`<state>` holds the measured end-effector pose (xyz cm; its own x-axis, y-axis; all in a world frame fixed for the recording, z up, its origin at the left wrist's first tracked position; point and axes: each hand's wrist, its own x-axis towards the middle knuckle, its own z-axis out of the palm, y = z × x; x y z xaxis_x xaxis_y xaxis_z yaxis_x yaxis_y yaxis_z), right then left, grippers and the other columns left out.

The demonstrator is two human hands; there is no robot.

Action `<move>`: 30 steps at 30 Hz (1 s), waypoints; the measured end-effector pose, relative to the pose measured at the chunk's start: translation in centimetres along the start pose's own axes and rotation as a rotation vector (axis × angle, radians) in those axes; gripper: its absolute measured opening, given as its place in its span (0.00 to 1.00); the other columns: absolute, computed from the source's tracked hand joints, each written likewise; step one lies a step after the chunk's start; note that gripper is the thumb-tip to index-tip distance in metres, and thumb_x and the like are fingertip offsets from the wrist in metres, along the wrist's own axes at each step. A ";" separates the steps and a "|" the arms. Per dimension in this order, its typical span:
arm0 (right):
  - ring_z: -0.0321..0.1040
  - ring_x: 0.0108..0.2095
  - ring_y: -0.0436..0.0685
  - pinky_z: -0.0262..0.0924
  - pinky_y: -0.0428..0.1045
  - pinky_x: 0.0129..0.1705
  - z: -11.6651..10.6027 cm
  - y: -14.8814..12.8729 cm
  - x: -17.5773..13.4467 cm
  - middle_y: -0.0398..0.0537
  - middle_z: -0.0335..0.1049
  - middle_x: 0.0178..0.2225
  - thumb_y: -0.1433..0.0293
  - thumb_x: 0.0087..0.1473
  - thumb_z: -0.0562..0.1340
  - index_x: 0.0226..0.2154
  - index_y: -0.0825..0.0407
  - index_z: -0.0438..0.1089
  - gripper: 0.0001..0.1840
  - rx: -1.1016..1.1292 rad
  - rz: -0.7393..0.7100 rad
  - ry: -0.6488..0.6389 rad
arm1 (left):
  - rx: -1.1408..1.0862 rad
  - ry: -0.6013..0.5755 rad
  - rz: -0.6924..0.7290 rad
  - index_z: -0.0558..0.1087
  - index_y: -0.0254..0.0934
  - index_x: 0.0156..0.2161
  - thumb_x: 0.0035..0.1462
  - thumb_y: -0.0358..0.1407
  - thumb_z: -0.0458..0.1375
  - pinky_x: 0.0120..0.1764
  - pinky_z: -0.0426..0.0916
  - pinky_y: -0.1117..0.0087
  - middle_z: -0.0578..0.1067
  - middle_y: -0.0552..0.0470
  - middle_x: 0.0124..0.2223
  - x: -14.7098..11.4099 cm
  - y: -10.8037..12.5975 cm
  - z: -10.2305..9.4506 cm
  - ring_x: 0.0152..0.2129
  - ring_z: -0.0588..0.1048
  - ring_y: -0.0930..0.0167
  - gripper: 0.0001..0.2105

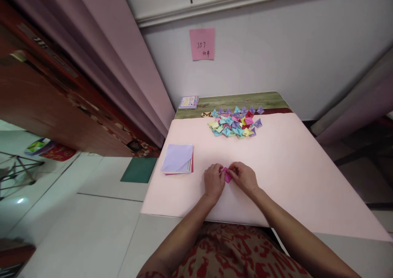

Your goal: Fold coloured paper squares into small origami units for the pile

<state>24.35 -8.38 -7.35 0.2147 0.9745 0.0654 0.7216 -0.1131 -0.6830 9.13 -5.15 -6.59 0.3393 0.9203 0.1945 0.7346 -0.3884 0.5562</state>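
"Head view: done, left?"

"Done, seemingly: one heap of multicoloured folded-paper pieces [235, 123], far side. Left, I judge: one lilac-topped stack of flat square paper sheets [177, 157]; one small magenta folded-paper piece [227, 177], midway."

"Hands?"

"My left hand [214, 181], right hand [245, 177]: low over pale-pink tabletop [288, 175], forearms converging, fingertips pinching the magenta piece between them."
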 end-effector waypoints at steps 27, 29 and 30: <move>0.72 0.34 0.58 0.54 0.48 0.30 -1.8 -3.8 2.6 0.47 0.77 0.31 0.68 0.44 0.67 0.26 0.48 0.76 0.02 -0.235 0.257 -0.255 | -0.173 0.067 -0.011 0.71 0.37 0.30 0.54 0.26 0.58 0.38 0.64 0.65 0.72 0.51 0.33 -0.5 -0.5 0.5 0.34 0.71 0.67 0.05; 0.72 0.34 0.58 0.55 0.48 0.31 -1.7 -3.8 2.4 0.47 0.77 0.31 0.68 0.44 0.67 0.25 0.48 0.75 0.01 -0.214 0.264 -0.247 | -0.189 0.029 -0.002 0.72 0.38 0.30 0.53 0.25 0.58 0.37 0.64 0.66 0.72 0.51 0.34 -0.4 -0.7 0.2 0.34 0.71 0.68 0.05; 0.72 0.34 0.58 0.55 0.48 0.31 -1.6 -3.7 2.3 0.47 0.77 0.31 0.69 0.44 0.67 0.26 0.48 0.75 0.01 -0.197 0.268 -0.242 | -0.196 0.008 0.000 0.72 0.37 0.30 0.52 0.25 0.58 0.37 0.64 0.67 0.72 0.51 0.34 -0.3 -0.8 0.1 0.34 0.71 0.68 0.06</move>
<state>23.20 -6.05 -3.52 0.2683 0.9204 -0.2845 0.7786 -0.3811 -0.4985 8.53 -5.14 -7.16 0.3345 0.9208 0.2006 0.6058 -0.3731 0.7027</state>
